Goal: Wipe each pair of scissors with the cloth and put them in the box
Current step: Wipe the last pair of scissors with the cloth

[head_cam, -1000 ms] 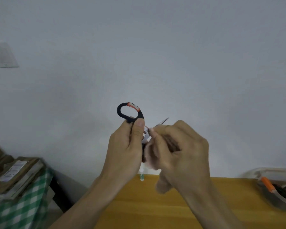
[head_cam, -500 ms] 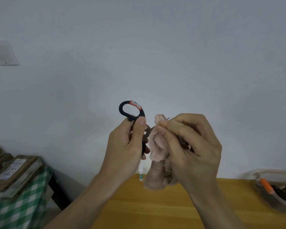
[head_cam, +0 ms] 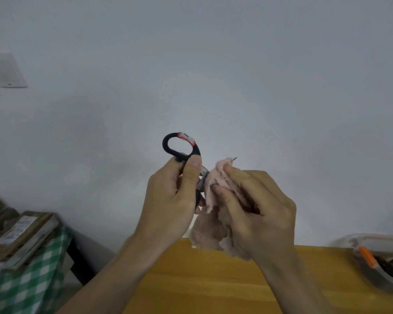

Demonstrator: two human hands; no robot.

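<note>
Looks like a plain room in a home or small office from my feed, can't say which. Bare white wall with a white wall plate, wooden table against it. Left side: green checked cloth with flat cardboard parcels stacked on it. Clear plastic box on the table's right end.

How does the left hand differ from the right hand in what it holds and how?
The left hand grips the black-handled scissors at the handle, thumb upright. The right hand pinches the pink fluffy cloth around the blades, only the tip showing. Both are raised above the wooden table.
</note>
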